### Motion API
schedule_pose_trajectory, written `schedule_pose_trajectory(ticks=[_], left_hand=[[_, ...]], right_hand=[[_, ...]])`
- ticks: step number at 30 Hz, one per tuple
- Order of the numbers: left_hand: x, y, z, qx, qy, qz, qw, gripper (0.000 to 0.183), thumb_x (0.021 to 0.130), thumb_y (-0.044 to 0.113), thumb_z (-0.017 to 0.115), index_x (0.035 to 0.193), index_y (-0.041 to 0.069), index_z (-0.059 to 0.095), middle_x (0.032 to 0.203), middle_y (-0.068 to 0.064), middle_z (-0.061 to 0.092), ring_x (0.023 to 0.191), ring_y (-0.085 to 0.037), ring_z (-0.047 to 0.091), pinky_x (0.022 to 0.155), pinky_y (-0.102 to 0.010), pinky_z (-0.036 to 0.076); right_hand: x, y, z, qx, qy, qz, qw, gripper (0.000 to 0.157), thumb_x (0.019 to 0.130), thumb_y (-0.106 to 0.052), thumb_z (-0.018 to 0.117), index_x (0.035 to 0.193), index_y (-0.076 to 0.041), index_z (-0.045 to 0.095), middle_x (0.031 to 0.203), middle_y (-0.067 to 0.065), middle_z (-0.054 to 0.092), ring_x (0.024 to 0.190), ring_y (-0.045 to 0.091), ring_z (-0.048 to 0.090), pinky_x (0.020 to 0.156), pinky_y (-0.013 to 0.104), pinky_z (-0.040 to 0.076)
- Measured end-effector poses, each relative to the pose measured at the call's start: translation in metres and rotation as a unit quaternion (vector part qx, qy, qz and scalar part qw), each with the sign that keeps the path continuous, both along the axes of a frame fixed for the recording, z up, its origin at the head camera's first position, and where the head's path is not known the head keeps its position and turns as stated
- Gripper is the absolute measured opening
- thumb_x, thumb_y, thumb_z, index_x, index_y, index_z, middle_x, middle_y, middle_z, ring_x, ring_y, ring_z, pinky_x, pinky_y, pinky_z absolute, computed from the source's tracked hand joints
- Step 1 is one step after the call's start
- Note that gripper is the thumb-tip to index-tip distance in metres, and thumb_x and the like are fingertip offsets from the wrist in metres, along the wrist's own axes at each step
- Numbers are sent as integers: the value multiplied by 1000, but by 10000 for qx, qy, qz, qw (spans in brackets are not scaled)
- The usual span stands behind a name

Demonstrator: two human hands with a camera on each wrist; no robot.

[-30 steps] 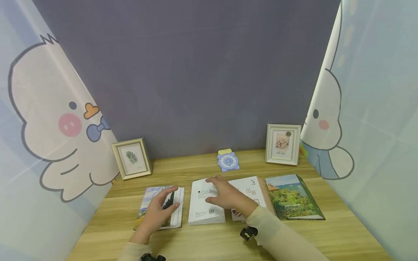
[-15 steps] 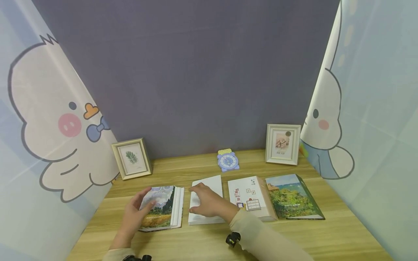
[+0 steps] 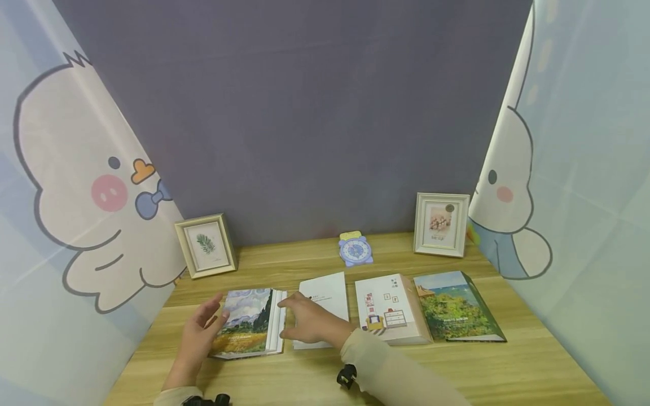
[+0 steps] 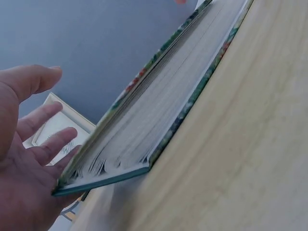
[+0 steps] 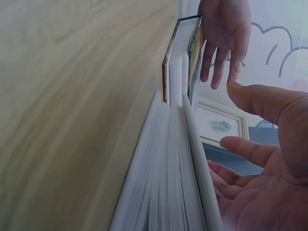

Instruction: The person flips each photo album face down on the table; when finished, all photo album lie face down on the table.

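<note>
A photo album (image 3: 246,324) with a painted field-and-cypress cover lies at the left of the row, its white page edges facing right. At its left edge is my left hand (image 3: 190,344), fingers spread and thumb by the cover; the left wrist view shows the hand (image 4: 29,159) next to the album's spine (image 4: 108,180). My right hand (image 3: 312,321) is over a white book (image 3: 327,290), fingertips toward the album's right edge. Nothing is held in the right hand (image 5: 269,183), its thumb and fingers apart beside the white book (image 5: 163,192).
To the right lie a thick white book with furniture drawings (image 3: 381,307) and a green-landscape photo album (image 3: 457,310). Behind stand a leaf-print frame (image 3: 207,246), a blue clock-like piece (image 3: 355,251) and a white frame (image 3: 440,224), before a grey curtain (image 3: 299,124).
Both hands have moved left: my left hand from over the album to its left edge, my right hand across the white book toward the album.
</note>
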State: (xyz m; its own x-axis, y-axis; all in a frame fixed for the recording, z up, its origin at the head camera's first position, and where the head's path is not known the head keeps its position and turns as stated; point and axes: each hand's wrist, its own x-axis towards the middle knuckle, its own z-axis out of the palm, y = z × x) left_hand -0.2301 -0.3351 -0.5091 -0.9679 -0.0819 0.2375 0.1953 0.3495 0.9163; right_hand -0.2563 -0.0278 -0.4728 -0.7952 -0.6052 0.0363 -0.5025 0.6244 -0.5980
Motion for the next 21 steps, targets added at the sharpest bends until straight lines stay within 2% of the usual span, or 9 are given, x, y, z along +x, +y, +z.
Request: schedule_pose_trajectory(ticks=[2,7,13,16,21], left_hand=[[-2,-1,-1,-8,-56,-49,10000,59,106,24,66,153,-4,44,161,-21,40,146,-40,36,98,-4,40],[-4,-1,-4,57,-362,-151,9992,62,106,24,67,154,-5,41,162,-27,37,147,-51,34,91,-5,44],[-2,-2,-5,-101,-829,-3,9965,65,107,25,64,157,-5,35,161,-28,36,141,-51,43,88,-11,48],[-3,-3,-6,-174,-994,28,9949,65,107,25,64,157,-6,35,161,-29,36,139,-50,46,90,-16,51],[-4,-4,-8,-309,-1129,47,9931,60,107,22,64,155,-5,40,161,-29,37,140,-50,46,94,-22,54]], right_hand=[[-2,-4,-3,28,61,43,10000,67,92,-35,83,151,-19,56,149,3,50,133,17,53,107,34,51],[-3,-13,-8,114,24,243,9996,65,92,-35,83,150,-19,58,142,-1,53,114,5,59,94,26,54],[-3,-21,-9,357,18,490,9982,64,94,-37,81,150,-19,58,146,-3,51,100,-3,57,85,21,54],[-2,-24,-9,416,-10,587,9974,63,94,-37,81,150,-19,58,146,-3,50,102,-2,58,86,20,54],[0,-29,-8,534,-2,617,9967,60,95,-38,80,149,-20,60,146,-3,51,117,5,58,93,23,54]])
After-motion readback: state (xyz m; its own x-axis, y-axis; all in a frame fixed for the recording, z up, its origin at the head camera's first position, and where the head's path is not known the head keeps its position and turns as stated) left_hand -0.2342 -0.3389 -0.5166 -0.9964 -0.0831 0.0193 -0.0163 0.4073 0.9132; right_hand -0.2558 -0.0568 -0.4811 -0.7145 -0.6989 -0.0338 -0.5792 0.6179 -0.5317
